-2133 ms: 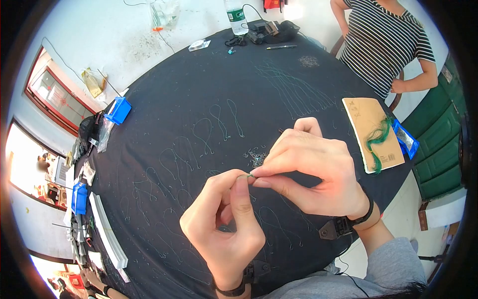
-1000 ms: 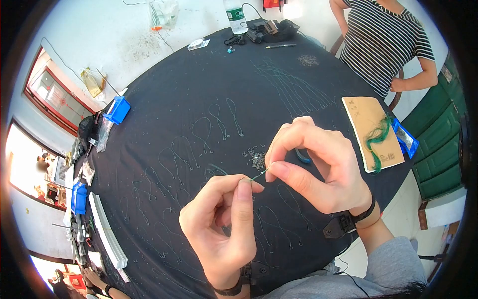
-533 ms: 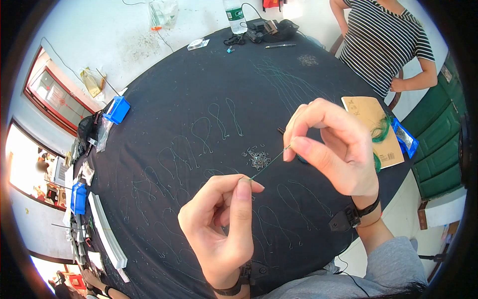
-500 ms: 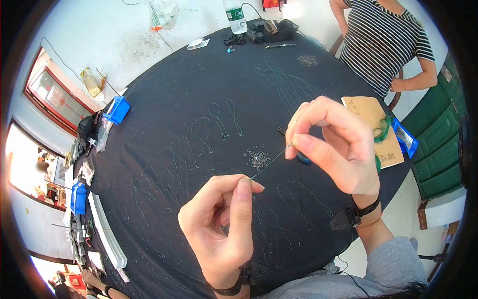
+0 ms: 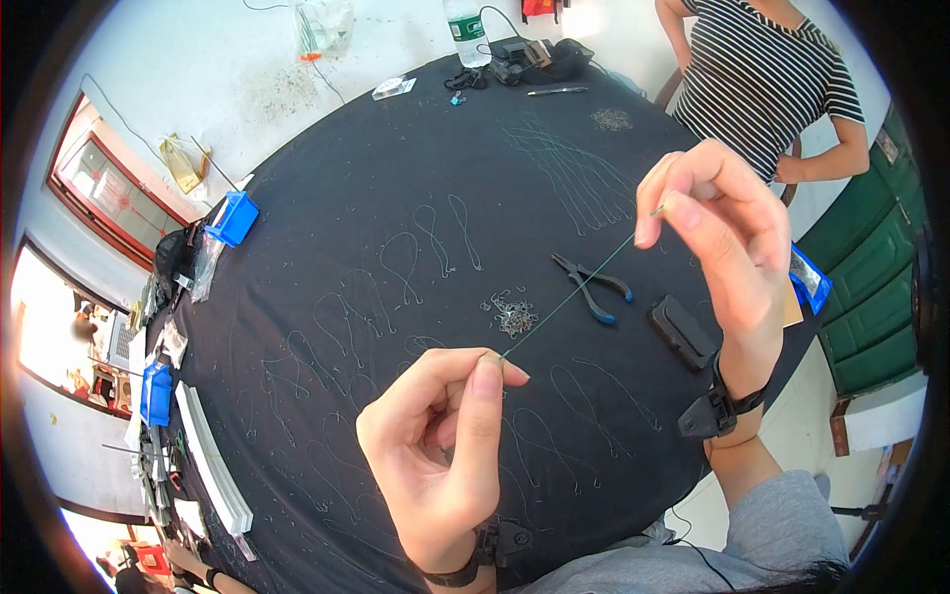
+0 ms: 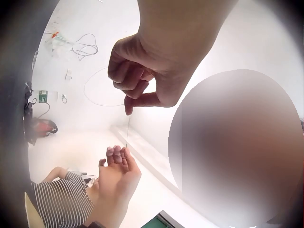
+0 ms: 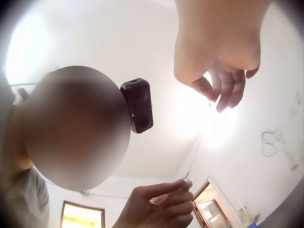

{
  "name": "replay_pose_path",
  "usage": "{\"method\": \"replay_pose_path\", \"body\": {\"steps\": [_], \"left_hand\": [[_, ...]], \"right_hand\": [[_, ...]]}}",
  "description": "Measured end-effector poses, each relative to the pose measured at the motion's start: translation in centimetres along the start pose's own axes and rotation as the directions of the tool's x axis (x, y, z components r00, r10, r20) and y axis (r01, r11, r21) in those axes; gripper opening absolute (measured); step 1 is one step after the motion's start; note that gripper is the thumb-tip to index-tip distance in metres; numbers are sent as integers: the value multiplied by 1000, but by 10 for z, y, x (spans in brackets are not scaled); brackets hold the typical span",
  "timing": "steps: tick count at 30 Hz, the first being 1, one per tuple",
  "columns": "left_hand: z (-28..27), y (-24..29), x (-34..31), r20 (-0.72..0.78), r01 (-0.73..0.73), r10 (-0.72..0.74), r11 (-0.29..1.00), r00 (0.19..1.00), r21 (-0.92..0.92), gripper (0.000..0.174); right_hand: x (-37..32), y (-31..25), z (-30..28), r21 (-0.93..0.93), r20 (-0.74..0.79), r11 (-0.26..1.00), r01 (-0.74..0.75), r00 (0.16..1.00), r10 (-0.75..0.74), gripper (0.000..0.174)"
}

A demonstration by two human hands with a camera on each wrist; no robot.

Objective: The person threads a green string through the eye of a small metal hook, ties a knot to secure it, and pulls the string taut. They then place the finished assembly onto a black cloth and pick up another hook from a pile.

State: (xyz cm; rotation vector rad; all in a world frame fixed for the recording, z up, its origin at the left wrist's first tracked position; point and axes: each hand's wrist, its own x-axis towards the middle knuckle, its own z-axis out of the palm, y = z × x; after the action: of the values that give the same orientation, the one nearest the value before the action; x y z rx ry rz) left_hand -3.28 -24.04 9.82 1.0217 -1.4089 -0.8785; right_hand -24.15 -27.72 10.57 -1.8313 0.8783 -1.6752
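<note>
A thin green fishing line (image 5: 584,282) runs taut and slanting between my two hands above the black cloth. My left hand (image 5: 445,436) pinches its lower end between thumb and forefinger. Up and to the right, my right hand (image 5: 727,228) pinches the other end between thumb and fingertips. Whatever lies inside the left fingertips is hidden. The left wrist view has the same line (image 6: 128,130) stretched straight between the hands, and a loose loop of line (image 6: 85,90) beside the left hand. Behind the line lies a small pile of metal fish hooks (image 5: 514,315).
Pliers (image 5: 616,285) with blue-tipped handles and a black case (image 5: 681,332) lie near the right hand. Several green lines with hooks (image 5: 584,178) are spread over the cloth (image 5: 327,218). A brown notebook (image 5: 793,307) is mostly covered by the right hand. Across the table is another person (image 5: 762,89).
My right hand has drawn away from the left, up and to the right, lengthening the stretch of line between them. Pliers and the black case have come into view. The left hand has barely moved.
</note>
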Motion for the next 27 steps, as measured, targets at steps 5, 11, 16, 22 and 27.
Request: {"method": "replay_pose_path", "body": {"steps": [5,11,16,22,27], "left_hand": [[-1,-2,0,-8,-3,3,1000,1000,-21,8],[-2,1,0,2,29,-29,1000,1000,4,9],[-3,2,0,4,42,-42,999,999,12,9],[-3,0,-1,25,51,-51,999,998,-2,9],[-4,3,0,53,110,-112,993,992,39,8]], "right_hand": [[4,10,-22,46,-66,998,51,997,-47,9],[5,9,-38,43,-116,996,82,990,-76,14],[7,11,-50,-9,-205,992,128,971,-127,16],[8,10,-55,-47,-233,989,141,961,-149,15],[8,11,-62,-80,-234,987,141,960,-156,16]]}}
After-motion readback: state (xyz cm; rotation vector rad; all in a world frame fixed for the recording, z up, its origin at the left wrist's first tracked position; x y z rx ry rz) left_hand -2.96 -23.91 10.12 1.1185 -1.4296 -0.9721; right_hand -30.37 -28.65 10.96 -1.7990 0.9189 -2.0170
